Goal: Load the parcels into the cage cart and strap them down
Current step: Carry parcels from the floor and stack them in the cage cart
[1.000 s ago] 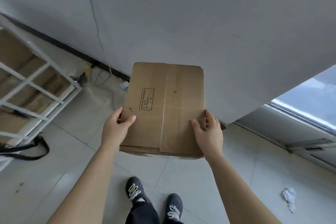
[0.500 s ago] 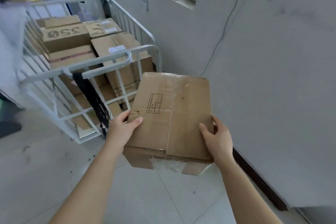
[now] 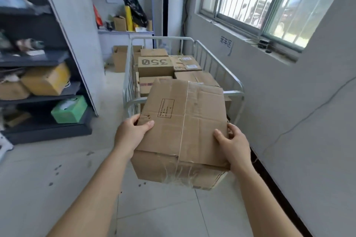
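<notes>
parcel [image 3: 185, 121] at, perhaps over, cage cart [image 3: 163, 38]

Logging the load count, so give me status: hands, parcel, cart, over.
Hands: left hand and right hand both grip the cardboard box, off the floor. Cage cart ahead, already holding parcels. Its near rail to clear.

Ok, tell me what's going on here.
A person holds a taped cardboard box in the air, left hand gripping its near left corner, right hand its near right corner. It is just in front of the white cage cart, which already holds several stacked parcels. This one is not yet loaded.
</notes>
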Action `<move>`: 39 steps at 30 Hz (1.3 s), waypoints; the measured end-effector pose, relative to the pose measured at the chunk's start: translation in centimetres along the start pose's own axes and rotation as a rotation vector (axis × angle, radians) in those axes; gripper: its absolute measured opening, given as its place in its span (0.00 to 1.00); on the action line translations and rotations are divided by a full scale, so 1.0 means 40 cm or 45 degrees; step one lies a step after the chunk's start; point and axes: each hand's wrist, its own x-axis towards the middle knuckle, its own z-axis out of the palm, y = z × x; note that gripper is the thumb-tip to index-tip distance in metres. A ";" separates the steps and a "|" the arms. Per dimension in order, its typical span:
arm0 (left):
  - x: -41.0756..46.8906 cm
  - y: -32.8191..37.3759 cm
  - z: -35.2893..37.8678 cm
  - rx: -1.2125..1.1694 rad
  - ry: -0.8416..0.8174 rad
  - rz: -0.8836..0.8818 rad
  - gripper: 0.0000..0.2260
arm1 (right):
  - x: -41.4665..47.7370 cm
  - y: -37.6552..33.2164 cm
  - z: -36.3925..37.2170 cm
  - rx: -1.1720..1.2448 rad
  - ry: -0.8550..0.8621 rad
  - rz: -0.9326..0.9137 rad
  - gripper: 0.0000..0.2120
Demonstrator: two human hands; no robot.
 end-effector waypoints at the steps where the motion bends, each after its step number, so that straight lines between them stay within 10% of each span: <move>1: 0.027 0.004 -0.029 -0.019 0.025 0.001 0.16 | 0.015 -0.033 0.027 0.001 -0.014 -0.019 0.28; 23: 0.856 0.193 -0.368 -0.077 0.043 0.206 0.02 | 0.493 -0.584 0.570 0.095 0.023 -0.168 0.25; 35: 1.319 0.246 -0.436 0.133 -0.278 0.320 0.23 | 0.599 -0.750 0.835 0.235 0.358 0.049 0.16; 39: 1.426 0.271 -0.397 0.141 -0.392 0.359 0.22 | 0.657 -0.764 0.888 0.165 0.498 0.130 0.30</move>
